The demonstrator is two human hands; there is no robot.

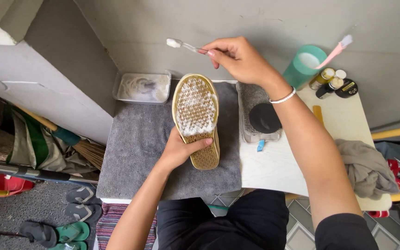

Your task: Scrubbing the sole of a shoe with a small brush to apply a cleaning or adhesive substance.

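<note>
My left hand grips the shoe sole-up on the grey towel over the table, fingers wrapped round its side, thumb across the sole. Foam covers the toe half; heel half looks bare. Best to keep the shoe pinned flat and scrub short strokes toward the heel. My right hand is raised beyond it, fingers pinching the toothbrush, bristles foamy. Soapy water tub sits just beyond the towel for reloading.
</note>
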